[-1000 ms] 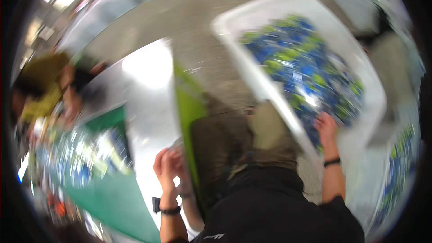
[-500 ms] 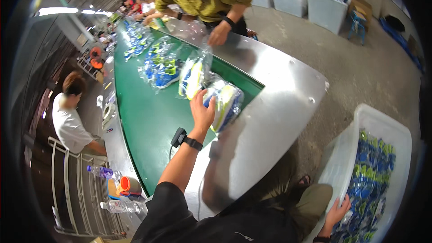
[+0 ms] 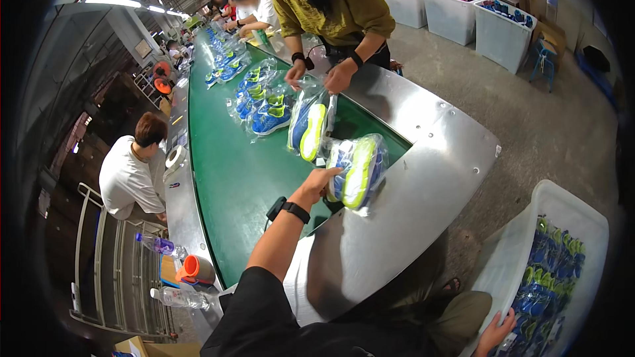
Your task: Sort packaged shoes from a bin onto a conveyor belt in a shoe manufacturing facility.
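The bagged pair of blue and yellow shoes (image 3: 356, 170) lies at the near end of the green conveyor belt (image 3: 231, 172), and your left hand (image 3: 320, 180) rests open-fingered against it. Your right hand (image 3: 496, 332) reaches into the white bin (image 3: 552, 201) at near right, its grip impossible to tell. Across the belt, another person's hands (image 3: 316, 74) hold a second bagged pair (image 3: 309, 122).

The left arm stretches forward and up from the lower edge, bare from the elbow on, its upper part in a black sleeve. A black band with a small black device sits on the wrist. The left hand (image 3: 320, 178) lies palm down with the fingers extended forward, not curled into a grip. The right arm is mostly out of sight; only the right hand (image 3: 495, 334) shows at the bottom edge, low and off to the right, fingers bent and slightly spread. The two hands are well apart.
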Available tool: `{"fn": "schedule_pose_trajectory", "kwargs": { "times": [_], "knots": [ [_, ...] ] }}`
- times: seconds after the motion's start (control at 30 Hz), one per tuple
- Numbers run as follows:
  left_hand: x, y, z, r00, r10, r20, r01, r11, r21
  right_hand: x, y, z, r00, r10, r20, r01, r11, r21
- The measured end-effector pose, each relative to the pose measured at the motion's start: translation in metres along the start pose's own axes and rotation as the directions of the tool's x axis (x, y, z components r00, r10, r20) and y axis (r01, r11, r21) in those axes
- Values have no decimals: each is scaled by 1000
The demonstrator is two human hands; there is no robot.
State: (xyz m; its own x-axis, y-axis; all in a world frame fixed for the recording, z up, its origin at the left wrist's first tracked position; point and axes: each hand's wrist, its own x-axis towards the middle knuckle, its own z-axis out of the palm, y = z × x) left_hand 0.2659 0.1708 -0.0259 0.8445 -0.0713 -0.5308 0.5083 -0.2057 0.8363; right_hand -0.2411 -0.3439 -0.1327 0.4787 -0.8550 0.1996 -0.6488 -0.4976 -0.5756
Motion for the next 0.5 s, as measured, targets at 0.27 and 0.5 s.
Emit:
{"fn": "schedule_pose_trajectory", "kwargs": {
  "times": [0.27,0.5],
  "knots": [
    [-74,-39,79,694,647,-315,-688,725,-26,-7,31,9,998,-49,-50,53,995,83],
    [-111,-76,80,804,595,-3,-593,800,-96,0,7,5,998,-59,-33,63,992,109]
  ]
}}
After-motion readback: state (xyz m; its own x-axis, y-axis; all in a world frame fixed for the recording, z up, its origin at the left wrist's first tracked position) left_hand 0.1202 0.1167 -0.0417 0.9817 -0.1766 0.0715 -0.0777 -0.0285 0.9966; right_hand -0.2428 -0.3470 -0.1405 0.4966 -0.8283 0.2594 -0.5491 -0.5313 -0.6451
